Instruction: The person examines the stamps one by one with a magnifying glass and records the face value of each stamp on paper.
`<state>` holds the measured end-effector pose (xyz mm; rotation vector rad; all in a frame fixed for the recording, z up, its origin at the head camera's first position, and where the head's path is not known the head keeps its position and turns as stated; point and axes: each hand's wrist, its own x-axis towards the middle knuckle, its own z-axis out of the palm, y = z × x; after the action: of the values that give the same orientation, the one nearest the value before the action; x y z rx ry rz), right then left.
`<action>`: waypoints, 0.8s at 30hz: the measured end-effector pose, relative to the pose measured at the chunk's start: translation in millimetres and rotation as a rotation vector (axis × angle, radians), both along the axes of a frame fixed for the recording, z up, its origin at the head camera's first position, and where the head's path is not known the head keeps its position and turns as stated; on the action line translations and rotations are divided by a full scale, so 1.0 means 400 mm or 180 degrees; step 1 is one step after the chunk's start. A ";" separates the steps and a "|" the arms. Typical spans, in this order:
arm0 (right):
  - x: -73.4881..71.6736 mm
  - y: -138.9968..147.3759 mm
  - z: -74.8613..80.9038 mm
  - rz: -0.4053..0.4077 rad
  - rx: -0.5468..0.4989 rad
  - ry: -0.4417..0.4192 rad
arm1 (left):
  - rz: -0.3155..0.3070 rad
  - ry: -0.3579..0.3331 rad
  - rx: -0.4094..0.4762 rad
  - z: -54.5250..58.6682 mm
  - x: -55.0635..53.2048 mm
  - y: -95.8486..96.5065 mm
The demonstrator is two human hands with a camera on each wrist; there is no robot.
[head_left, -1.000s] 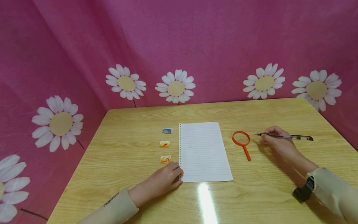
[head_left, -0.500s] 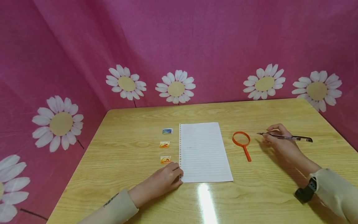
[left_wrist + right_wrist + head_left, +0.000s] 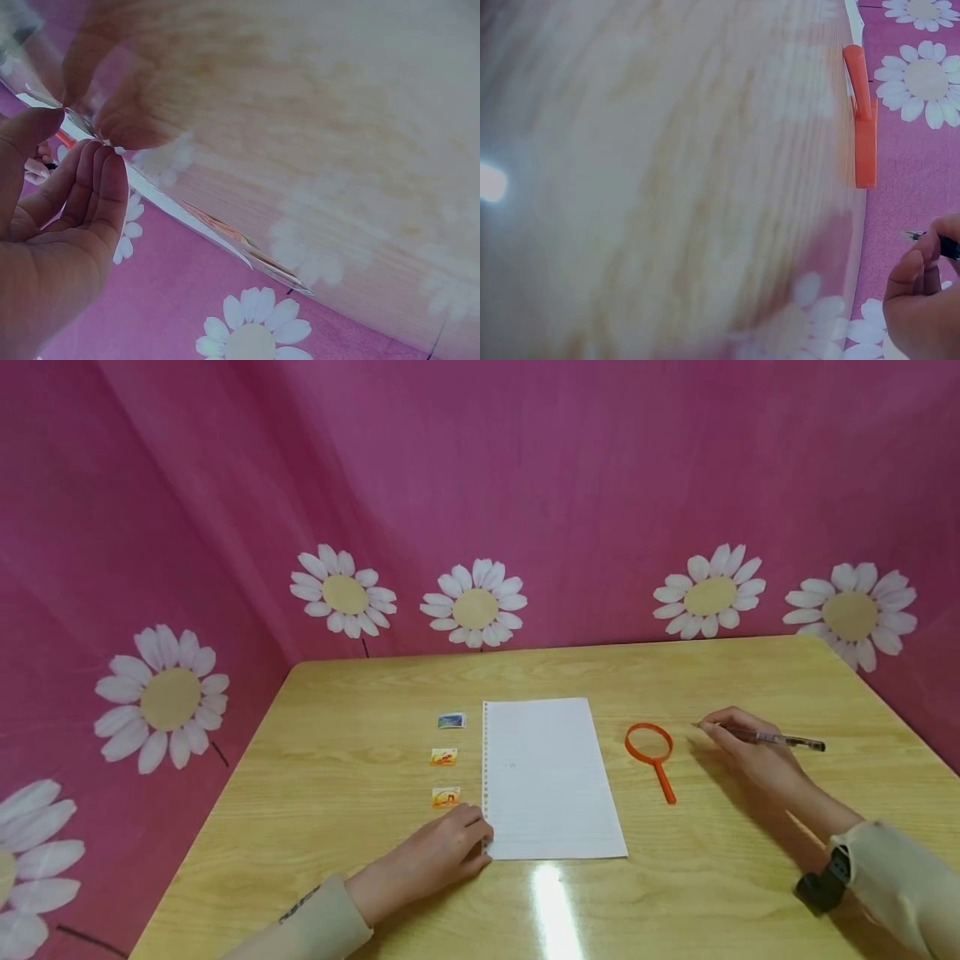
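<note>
- Small rectangular blue picture card point(image 3: 452, 720): one.
- Small rectangular yellow-and-orange picture cards point(image 3: 443, 757): two.
- White, hole-punched lined paper sheet point(image 3: 553, 781): one.
- Round red-orange magnifying glass point(image 3: 663, 778): one.
- Slim black-and-clear pen point(image 3: 780, 739): one.
- White, yellow-centred printed daisies point(image 3: 475, 609), head view: six.

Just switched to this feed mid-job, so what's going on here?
A person at a table has a pen in the right hand, off to the right of an orange magnifying glass, its tip away from the paper. The left hand rests at the lower left edge of a lined sheet, which bears a few small marks too faint to read. Three small picture cards lie in a column left of the sheet.
</note>
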<state>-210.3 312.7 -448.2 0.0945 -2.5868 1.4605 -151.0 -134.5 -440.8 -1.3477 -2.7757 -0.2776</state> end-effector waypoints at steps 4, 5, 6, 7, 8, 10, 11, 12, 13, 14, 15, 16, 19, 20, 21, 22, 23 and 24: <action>-0.001 0.001 -0.006 0.0039 -0.0202 0.0062 | 0.0006 0.0017 -0.0013 -0.003 0.001 0.000; -0.001 0.002 -0.007 0.0046 -0.0260 0.0087 | 0.0002 0.0030 -0.0009 -0.004 0.001 0.000; 0.000 0.002 -0.008 0.0065 -0.0300 0.0120 | -0.0003 0.0041 -0.0007 -0.005 0.001 0.000; 0.001 0.004 -0.008 0.0079 -0.0320 0.0147 | -0.0009 0.0053 -0.0003 -0.007 0.001 0.000; 0.003 0.006 -0.008 0.0076 -0.0314 0.0151 | -0.0014 0.0061 0.0001 -0.009 0.002 0.000; 0.009 0.007 -0.007 0.0052 -0.0216 0.0251 | -0.0023 0.0068 0.0011 -0.011 0.003 0.000; 0.011 0.009 -0.007 0.0072 -0.0172 0.0306 | -0.0025 0.0061 0.0013 -0.011 0.004 0.000; 0.013 0.010 -0.007 0.0074 -0.0131 0.0367 | -0.0026 0.0056 0.0015 -0.011 0.004 0.000; 0.013 0.011 -0.008 0.0082 -0.0090 0.0441 | -0.0024 0.0052 0.0019 -0.011 0.005 0.000; 0.012 0.012 -0.008 0.0119 -0.0140 0.0502 | -0.0020 0.0046 0.0023 -0.011 0.005 0.000; 0.011 0.013 -0.009 0.0196 -0.0315 0.0543 | -0.0019 0.0050 0.0029 -0.010 0.005 0.000; 0.008 0.015 -0.010 0.0300 -0.0536 0.0582 | -0.0016 0.0055 0.0031 -0.010 0.005 -0.001; 0.001 0.018 -0.011 0.0620 -0.1404 0.0650 | -0.0009 0.0064 0.0049 -0.009 0.004 -0.002; -0.001 0.018 -0.010 0.0744 -0.1717 0.0657 | -0.0005 0.0071 0.0053 -0.009 0.004 -0.002; -0.002 0.018 -0.010 0.0853 -0.1943 0.0673 | -0.0005 0.0078 0.0056 -0.008 0.004 -0.002; -0.003 0.018 -0.008 0.0956 -0.2080 0.0709 | -0.0004 0.0081 0.0058 -0.007 0.003 -0.002; -0.004 0.018 -0.006 0.1060 -0.2209 0.0725 | -0.0003 0.0082 0.0059 -0.006 0.003 -0.002; -0.005 0.018 -0.003 0.1165 -0.2319 0.0739 | 0.0000 0.0075 0.0060 -0.006 0.002 -0.002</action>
<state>-212.3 320.0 -449.3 0.6153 -1.7814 2.2605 -150.1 -135.1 -443.0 -1.3380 -2.7470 -0.2852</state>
